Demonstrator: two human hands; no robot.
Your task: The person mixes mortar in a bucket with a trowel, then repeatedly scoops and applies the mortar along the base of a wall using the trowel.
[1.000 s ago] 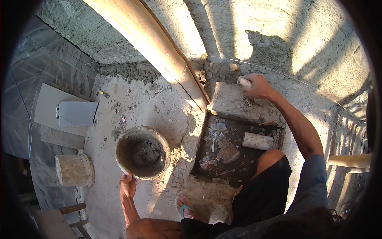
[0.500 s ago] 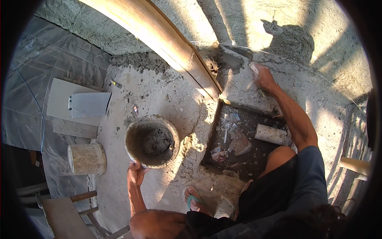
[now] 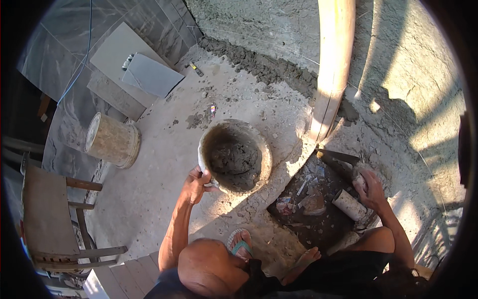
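My left hand (image 3: 195, 186) grips the near-left rim of a round, cement-crusted bucket (image 3: 266, 157), which leans slightly on the concrete floor. Grey mortar (image 3: 234, 160) lies in its bottom. On the right, my right hand (image 3: 371, 191) is closed round the handle of a trowel (image 3: 340, 156). Its dark blade points left over the far edge of a sunken pit (image 3: 326, 230), near the foot of a bamboo pole (image 3: 332, 74). Below that hand, a pale, dirty pipe (image 3: 350, 205) stands out in the pit.
Litter (image 3: 312, 203) lies in the pit. A strip of wet mortar (image 3: 264, 67) runs along the wall base, with a thin string (image 3: 279, 46) above. To the left are an upturned bucket (image 3: 113, 139), grey tiles (image 3: 152, 74) and a wooden chair (image 3: 50, 209).
The view has swung right, shifting the scene. My right hand has drawn the trowel back from the mortar by the wall toward the pit's edge. My left hand still holds the bucket.
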